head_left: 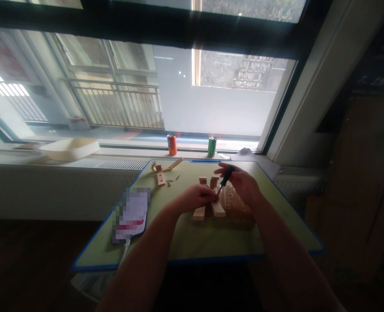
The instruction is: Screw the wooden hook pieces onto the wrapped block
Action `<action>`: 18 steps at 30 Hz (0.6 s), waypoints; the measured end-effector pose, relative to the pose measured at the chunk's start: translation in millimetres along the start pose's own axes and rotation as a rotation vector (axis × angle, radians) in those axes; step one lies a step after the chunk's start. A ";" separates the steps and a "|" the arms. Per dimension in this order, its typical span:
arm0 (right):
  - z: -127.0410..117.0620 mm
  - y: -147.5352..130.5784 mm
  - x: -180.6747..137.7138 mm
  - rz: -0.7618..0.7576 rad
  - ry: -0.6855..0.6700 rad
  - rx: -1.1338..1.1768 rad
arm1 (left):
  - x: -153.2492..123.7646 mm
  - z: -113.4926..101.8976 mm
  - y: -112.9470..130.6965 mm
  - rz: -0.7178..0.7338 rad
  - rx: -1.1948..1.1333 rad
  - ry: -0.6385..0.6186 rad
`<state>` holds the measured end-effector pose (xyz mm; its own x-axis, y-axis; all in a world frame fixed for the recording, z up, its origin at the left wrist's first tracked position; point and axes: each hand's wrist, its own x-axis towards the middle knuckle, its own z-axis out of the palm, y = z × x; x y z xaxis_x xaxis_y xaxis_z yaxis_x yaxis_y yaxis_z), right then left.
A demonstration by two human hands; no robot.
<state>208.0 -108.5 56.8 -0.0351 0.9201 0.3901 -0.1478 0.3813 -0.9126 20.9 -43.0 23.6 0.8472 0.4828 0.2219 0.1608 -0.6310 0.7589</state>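
My right hand (242, 184) is closed around the black handle of a screwdriver (227, 175), whose shaft slants down to the left. The tip meets a pale wooden piece (218, 210) near my left fingers. My left hand (201, 196) is closed there, its fingertips pinched at the screwdriver's tip; what sits between them is too small to make out. A second wooden piece (200, 212) lies partly under my left hand. Right of the wood, partly behind my right hand, is a brown block in clear wrapping (233, 203).
Loose wooden parts (160, 175) and several small screws (169, 180) lie at the table's back left. A phone (131, 214) with a cable rests on the left edge. An orange can (171, 145), a green can (211, 147) and a cream basin (70, 148) stand on the windowsill.
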 end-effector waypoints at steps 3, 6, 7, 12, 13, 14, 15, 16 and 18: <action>-0.8 0.2 0.1 -0.031 -0.014 -0.086 | 0.3 -0.4 0.2 -0.002 0.002 -0.007; 0.9 7.2 2.3 -0.080 0.081 -0.147 | 0.2 -0.5 -0.7 0.001 0.007 -0.009; 1.9 9.3 3.0 -0.085 0.117 -0.164 | 0.2 -0.4 -1.1 0.003 0.009 -0.008; 5.0 10.0 3.4 -0.096 0.123 -0.175 | -0.3 -0.2 -2.0 0.002 0.007 -0.002; 4.3 8.6 2.8 -0.095 0.098 -0.147 | -0.4 -0.2 -1.8 0.000 0.005 -0.003; 3.0 7.1 1.9 -0.092 0.073 -0.116 | -0.5 -0.1 -1.5 -0.002 0.003 -0.004; 1.4 5.6 1.0 -0.090 0.047 -0.085 | -0.7 -0.1 -1.2 -0.005 -0.001 -0.005; -0.3 4.2 0.1 -0.088 0.021 -0.052 | -0.9 0.0 -0.9 -0.009 -0.004 -0.008; -2.9 1.7 -1.3 -0.072 -0.032 -0.007 | -1.2 0.1 -0.7 -0.015 -0.006 -0.012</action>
<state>210.7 -108.7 54.3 -0.0564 0.8869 0.4586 -0.1442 0.4472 -0.8827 19.8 -43.1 22.7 0.8509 0.4845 0.2031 0.1704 -0.6202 0.7657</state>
